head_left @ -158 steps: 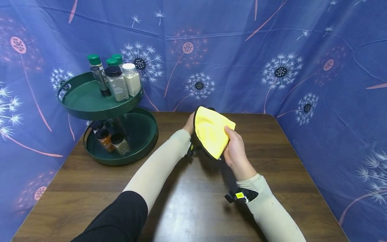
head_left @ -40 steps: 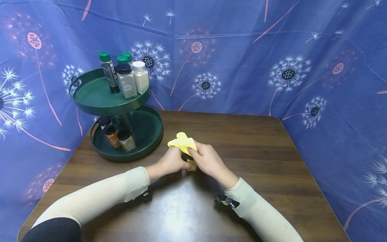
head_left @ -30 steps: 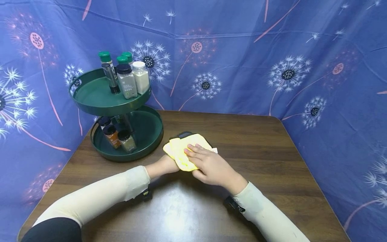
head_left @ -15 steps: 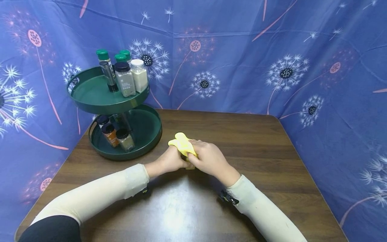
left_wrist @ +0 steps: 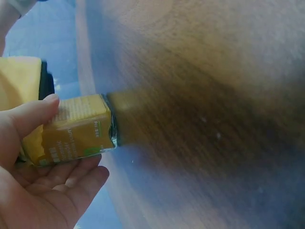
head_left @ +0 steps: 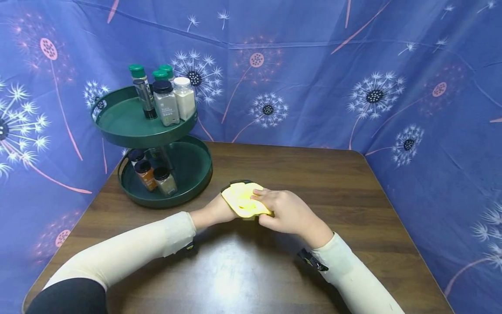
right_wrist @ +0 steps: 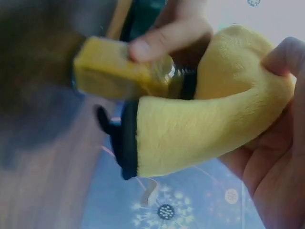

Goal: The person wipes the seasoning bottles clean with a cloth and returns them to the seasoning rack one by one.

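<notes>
My left hand (head_left: pixel 217 211) grips a small spice jar of yellow-brown powder (left_wrist: pixel 78 131), thumb on one side and fingers beneath in the left wrist view. The jar is just above the table at its middle. A yellow cloth (head_left: pixel 243 199) with black edging is draped over the jar's capped end, covering most of it in the head view. My right hand (head_left: pixel 290 213) holds the cloth from the right, pinching a fold between thumb and fingers in the right wrist view. There, a dark band of the lid (right_wrist: pixel 189 85) shows beside the cloth.
A two-tier green tray stand (head_left: pixel 147 141) stands at the left back. Its upper tier bears several jars, including a black pepper jar (head_left: pixel 166 107) and a white-capped jar (head_left: pixel 184 99). Jars with dark caps (head_left: pixel 146 175) sit in the lower tier. A blue curtain (head_left: pixel 313 78) hangs behind the wooden table (head_left: pixel 313 174).
Earlier both hands held the cloth spread out farther back. Since then it has come onto the jar, turning back and forth with my right hand. The left hand stays nearly still.
</notes>
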The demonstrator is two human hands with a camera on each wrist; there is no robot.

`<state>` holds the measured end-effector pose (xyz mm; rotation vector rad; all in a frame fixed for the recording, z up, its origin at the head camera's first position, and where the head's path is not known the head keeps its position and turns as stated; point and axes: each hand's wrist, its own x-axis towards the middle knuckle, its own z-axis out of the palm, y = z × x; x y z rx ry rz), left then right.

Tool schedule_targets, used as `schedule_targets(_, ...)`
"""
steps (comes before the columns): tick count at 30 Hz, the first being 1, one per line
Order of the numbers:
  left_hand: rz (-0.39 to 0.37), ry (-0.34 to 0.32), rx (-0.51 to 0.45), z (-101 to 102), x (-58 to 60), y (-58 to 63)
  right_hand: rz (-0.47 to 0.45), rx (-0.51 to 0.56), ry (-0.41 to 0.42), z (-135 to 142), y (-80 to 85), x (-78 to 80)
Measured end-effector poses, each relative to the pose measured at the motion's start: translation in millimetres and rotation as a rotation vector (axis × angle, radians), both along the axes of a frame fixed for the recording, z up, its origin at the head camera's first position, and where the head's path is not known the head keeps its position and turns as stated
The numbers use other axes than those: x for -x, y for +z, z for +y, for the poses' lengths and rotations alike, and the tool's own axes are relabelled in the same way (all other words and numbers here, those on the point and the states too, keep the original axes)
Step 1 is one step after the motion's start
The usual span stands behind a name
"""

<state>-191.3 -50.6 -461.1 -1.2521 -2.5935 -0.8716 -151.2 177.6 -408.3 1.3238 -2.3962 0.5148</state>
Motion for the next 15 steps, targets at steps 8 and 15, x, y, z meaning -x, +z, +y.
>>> schedule_targets(8, -0.376, 0.184, -0.154, 6, 1.4, -4.5, -0.009, 0.011, -0.257, -22, -6.0, 8.9)
schedule_targets(15, -0.176, 0.079, -0.132, 0, 0.1, -9.1, 0.039, -0.011, -0.059, -27, -12.9, 9.4)
